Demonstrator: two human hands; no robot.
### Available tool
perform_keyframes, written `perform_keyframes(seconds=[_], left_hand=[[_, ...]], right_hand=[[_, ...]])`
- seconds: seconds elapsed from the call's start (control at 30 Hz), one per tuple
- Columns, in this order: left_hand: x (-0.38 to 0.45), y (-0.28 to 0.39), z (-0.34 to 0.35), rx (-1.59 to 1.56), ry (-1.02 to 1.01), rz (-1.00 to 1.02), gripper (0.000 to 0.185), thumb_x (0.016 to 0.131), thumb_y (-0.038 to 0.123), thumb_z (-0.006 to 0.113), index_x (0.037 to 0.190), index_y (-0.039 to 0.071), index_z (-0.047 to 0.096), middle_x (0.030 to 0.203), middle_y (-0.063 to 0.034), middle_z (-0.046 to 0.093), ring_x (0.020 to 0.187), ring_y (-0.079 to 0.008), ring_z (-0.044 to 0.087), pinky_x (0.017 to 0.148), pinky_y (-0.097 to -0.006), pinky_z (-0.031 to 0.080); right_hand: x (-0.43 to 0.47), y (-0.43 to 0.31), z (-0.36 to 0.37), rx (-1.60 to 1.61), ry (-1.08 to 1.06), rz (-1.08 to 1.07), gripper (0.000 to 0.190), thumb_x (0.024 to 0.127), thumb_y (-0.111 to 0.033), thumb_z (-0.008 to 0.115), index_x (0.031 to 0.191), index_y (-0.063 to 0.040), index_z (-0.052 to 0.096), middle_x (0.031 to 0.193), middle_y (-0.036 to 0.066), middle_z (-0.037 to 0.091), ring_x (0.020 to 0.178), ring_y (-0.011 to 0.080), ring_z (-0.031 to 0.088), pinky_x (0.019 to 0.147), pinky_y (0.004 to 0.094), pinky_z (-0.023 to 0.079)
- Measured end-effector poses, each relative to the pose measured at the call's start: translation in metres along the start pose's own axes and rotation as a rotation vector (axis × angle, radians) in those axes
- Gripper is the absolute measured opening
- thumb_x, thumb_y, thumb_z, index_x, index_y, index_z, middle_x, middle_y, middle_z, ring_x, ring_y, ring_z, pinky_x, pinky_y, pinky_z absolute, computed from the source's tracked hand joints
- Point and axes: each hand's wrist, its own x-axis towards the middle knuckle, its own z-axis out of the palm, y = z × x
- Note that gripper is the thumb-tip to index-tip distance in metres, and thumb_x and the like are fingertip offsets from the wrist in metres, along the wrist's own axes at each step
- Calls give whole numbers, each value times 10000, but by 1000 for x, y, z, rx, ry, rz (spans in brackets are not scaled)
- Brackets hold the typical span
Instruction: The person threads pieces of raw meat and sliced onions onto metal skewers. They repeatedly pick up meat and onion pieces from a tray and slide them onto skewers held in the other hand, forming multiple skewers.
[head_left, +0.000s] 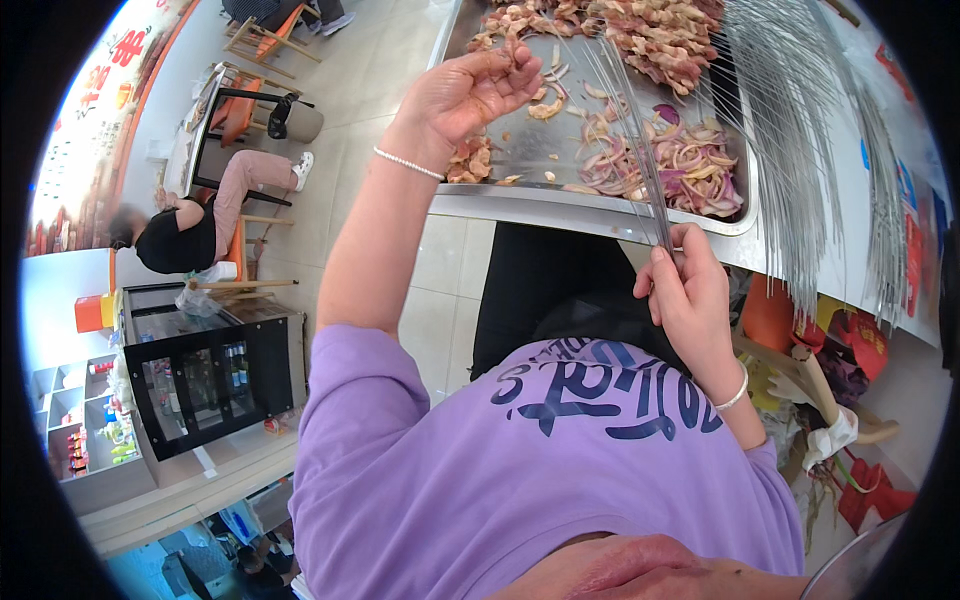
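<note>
My left hand (476, 90) is over the left side of a steel tray (525, 142), palm turned up. Its thumb and fingertips pinch a small piece of raw meat (513, 46). Near the tray's front edge, my right hand (682, 289) grips a bundle of thin metal skewers (651, 176), whose far ends fan out over the tray. Sliced red onion (694, 165) is heaped at the tray's near right. Skewered meat (652, 37) is piled at the far right, and loose meat (470, 159) sits in the near left corner.
Many metal skewers (787, 150) overhang the tray's right side, with another bunch (885, 202) beyond. A wooden stool (817, 382) and bags stand below right. To the left are a seated person (187, 229), a bin (304, 122) and a glass-doored drinks cabinet (210, 367).
</note>
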Motion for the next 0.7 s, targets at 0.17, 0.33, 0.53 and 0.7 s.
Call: perform_keyframes(seconds=[0.17,0.33,0.53,0.7], left_hand=[[-21,-34,15,-235,-97,91,178,985,-2,497,1145,-68,542,1131,-188,622,1164,-352,592,1080,-494,477],[-30,-70,31,-206,-3,195,161,986,77,556,1108,-24,583,1159,-200,639,1188,-368,593,1075,-490,472],[-34,-86,34,-156,30,293,171,986,96,569,1120,-7,596,1147,-205,655,1165,-354,611,1061,-471,487],[-38,-88,34,-99,-4,322,181,987,116,574,1112,-11,608,1130,-215,662,1130,-363,632,1052,-477,492]], right_hand=[[-1,10,-2,-34,-3,35,117,980,-98,526,926,-6,480,613,34,588,561,58,531,527,222,399],[-7,13,-2,78,17,38,101,998,-75,517,949,10,539,704,23,587,581,66,543,546,211,418],[-11,18,-4,122,25,7,110,1004,-51,506,1018,23,587,785,19,580,590,60,541,554,201,425],[-8,22,-6,84,24,17,116,1004,-67,513,1008,14,597,708,-3,557,581,49,522,541,194,399]])
